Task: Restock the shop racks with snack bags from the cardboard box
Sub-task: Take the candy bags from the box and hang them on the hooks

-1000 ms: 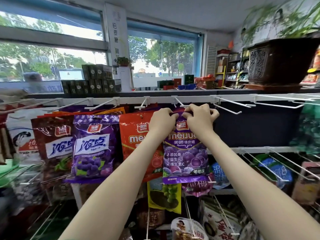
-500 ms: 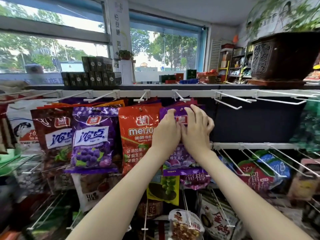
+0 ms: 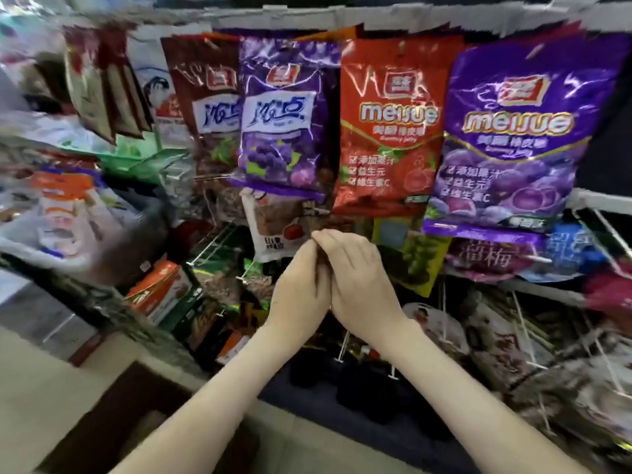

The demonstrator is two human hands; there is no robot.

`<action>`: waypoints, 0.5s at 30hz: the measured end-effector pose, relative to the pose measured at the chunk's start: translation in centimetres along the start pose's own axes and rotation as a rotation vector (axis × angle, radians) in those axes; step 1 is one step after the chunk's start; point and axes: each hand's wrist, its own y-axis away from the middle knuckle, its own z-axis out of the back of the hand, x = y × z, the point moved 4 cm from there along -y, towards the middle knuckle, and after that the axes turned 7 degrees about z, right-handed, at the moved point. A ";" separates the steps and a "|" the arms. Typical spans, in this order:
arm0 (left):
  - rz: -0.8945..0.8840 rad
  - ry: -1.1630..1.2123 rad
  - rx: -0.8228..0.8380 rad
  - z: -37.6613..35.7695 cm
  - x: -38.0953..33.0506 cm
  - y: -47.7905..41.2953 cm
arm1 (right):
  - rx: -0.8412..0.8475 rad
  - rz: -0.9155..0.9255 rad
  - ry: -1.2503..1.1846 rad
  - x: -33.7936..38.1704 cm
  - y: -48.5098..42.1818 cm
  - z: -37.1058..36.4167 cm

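1. Let go of purple meijue bag (image 3: 509,131): hangs on rack (image 3: 290,18), up-right of hands.
2. Dropped L hand (image 3: 301,289) & R hand (image 3: 362,285) low, touching; fingers loose, nothing held.
3. Prob. next: another bag from box.

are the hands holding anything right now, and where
Nothing visible: left hand and right hand meet below the purple meijue bag, which hangs untouched.
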 end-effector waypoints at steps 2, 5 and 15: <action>0.145 -0.068 -0.013 2.0 4.3 2.0 | 0.093 -0.008 -0.102 2.0 1.0 -4.3; 0.357 -0.140 0.026 4.5 10.5 5.4 | 0.279 -0.001 -0.208 5.0 2.3 -10.8; 1.071 -0.315 0.055 15.6 34.9 19.6 | 0.875 -0.005 -0.334 16.7 4.9 -36.0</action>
